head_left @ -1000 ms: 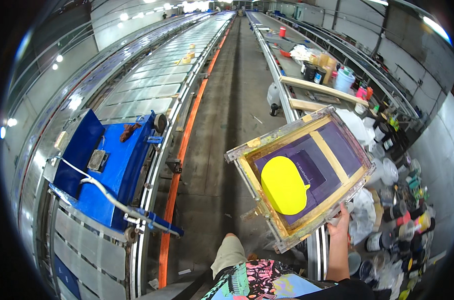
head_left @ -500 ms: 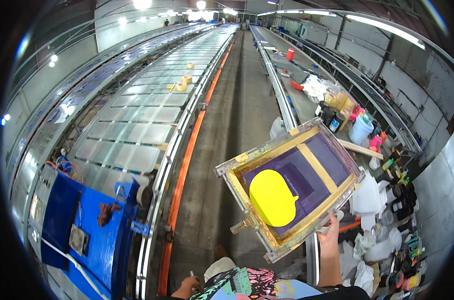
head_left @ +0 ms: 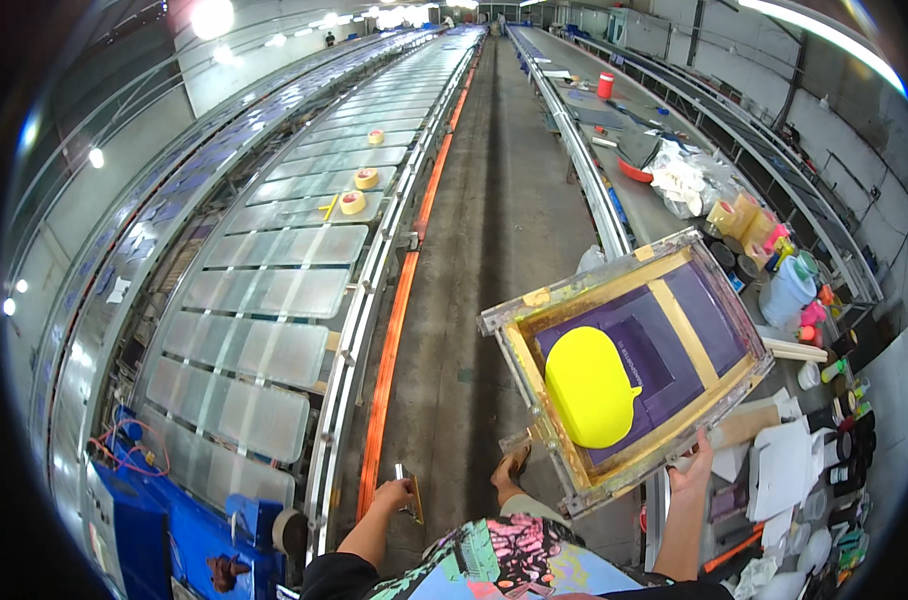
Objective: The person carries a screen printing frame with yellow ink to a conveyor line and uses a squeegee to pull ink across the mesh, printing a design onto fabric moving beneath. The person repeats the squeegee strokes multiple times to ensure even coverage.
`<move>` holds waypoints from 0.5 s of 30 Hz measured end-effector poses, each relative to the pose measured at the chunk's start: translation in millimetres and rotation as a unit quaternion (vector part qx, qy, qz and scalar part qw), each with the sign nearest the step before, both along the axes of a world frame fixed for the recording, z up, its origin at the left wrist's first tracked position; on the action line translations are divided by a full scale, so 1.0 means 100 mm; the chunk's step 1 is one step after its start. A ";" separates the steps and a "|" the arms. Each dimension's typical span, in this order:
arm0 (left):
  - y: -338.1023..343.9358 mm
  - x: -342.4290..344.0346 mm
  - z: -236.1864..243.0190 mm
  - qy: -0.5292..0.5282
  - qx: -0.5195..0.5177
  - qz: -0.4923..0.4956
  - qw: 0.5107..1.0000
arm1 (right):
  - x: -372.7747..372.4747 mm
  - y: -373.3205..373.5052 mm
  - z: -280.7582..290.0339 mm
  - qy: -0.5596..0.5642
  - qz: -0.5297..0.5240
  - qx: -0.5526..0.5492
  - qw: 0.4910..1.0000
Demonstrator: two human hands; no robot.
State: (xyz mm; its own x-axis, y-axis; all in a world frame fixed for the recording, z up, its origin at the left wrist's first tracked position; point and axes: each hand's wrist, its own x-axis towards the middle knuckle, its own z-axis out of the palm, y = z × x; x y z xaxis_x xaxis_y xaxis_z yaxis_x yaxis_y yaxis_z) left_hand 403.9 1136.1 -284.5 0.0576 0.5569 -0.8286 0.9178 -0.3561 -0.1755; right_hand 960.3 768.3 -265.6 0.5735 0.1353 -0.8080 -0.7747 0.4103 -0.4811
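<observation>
My right hand (head_left: 690, 470) grips the lower right edge of a printing screen frame (head_left: 716, 410), which is held tilted at my right. Its purple mesh (head_left: 703, 315) carries a large pool of bright yellow ink (head_left: 586, 385) and a tan tape strip (head_left: 682, 330). My left hand (head_left: 394, 493), low in the middle, is closed around a narrow squeegee-like tool (head_left: 415, 508) with silver and yellow parts. My bare leg and sandalled foot (head_left: 509, 470) show between my hands.
A long rail table (head_left: 274, 278) with platens and tape rolls (head_left: 352, 202) runs along my left, a blue machine (head_left: 139, 520) at its near end. An aisle (head_left: 479, 250) runs ahead. A bench (head_left: 614, 130) at right holds cans, a red tub (head_left: 634, 172) and clutter.
The view has advanced along the aisle, so the blue machine has slid down and back. My left hand has risen into view holding the tool. My right hand still holds the frame.
</observation>
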 end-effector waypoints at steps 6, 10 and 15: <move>-0.67 -0.56 0.11 0.067 -0.156 0.091 0.981 | 0.44 0.47 -0.10 0.003 0.015 0.004 1.000; -1.15 -0.99 0.15 0.029 -0.165 0.247 0.955 | 0.77 0.75 -0.01 0.012 0.014 -0.016 1.000; -1.62 -0.67 0.06 0.027 -0.085 0.356 0.930 | 1.21 1.05 -0.04 0.029 0.032 -0.018 0.999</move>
